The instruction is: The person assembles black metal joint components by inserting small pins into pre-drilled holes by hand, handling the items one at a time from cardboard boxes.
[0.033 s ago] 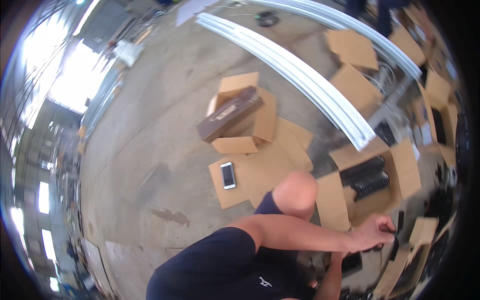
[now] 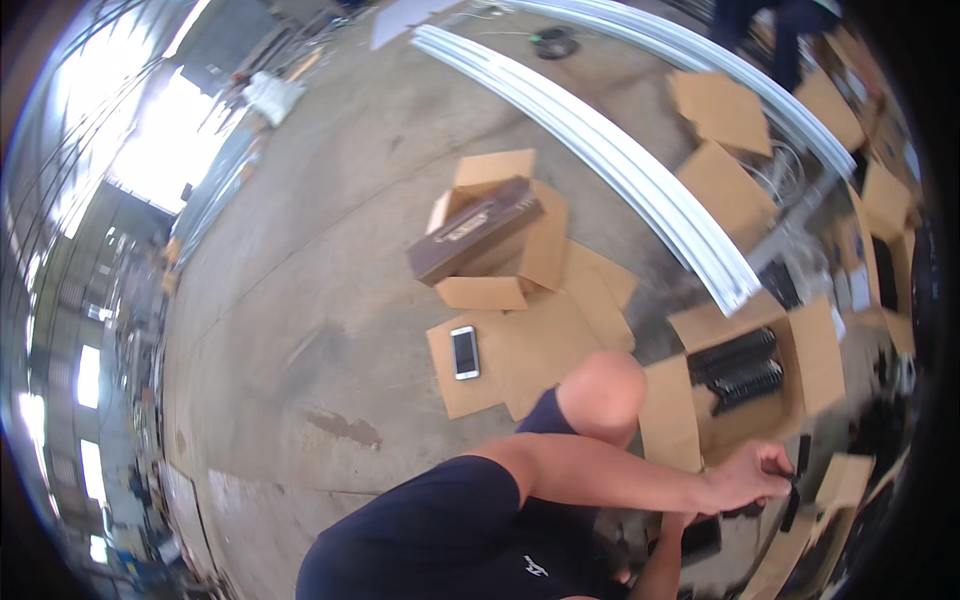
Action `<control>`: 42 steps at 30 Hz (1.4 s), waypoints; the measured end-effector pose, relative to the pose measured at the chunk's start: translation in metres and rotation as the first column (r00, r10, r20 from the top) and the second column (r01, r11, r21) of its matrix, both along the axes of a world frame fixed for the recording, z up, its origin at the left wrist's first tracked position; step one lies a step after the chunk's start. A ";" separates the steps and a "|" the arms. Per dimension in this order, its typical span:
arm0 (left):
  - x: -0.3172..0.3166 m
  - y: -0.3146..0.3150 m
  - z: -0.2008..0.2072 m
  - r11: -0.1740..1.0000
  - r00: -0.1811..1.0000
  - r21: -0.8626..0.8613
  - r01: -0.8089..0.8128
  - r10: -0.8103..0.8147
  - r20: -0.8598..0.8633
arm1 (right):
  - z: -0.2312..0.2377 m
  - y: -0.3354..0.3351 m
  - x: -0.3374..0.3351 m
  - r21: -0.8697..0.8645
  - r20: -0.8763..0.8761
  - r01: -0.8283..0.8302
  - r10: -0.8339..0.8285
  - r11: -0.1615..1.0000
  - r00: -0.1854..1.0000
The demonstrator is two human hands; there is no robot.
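Observation:
My left hand reaches across to the lower right, thumb and fingers closed in a pinch. A narrow black strip shows at its fingertips, partly covered by them. My right hand lies beneath the left wrist. Its fingers are hidden, and what they hold cannot be made out. A dark, box-shaped thing is beside it. Just beyond my left hand stands an open cardboard box with several black ribbed parts inside.
Ahead, a brown long carton rests on another open box. A phone lies on flat cardboard. Long white metal profiles cross the floor. More boxes crowd the right; a person's legs show at the far right.
The whole view has shifted slightly, so floor things sit a little lower and further right. My hands keep nearly the same pose.

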State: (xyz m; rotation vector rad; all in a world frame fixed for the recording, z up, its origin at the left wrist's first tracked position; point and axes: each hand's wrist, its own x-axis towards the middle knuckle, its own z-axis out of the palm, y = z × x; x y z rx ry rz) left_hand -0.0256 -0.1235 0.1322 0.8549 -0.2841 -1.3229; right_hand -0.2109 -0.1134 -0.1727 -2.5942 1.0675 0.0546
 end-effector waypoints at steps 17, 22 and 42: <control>-0.001 -0.036 -0.027 0.964 0.938 0.056 -0.261 0.267 -0.222 | 0.267 -0.071 -0.011 0.287 0.580 0.340 -0.445 0.896 0.683; 0.002 -0.022 -0.042 0.970 0.948 0.045 -0.237 0.242 -0.205 | 0.306 -0.073 0.023 0.545 0.754 0.227 -0.590 0.807 0.291; -0.056 -0.025 -0.047 0.986 0.980 0.049 -0.161 0.166 -0.112 | 0.267 -0.073 0.031 0.868 0.496 0.039 -0.865 0.495 -0.070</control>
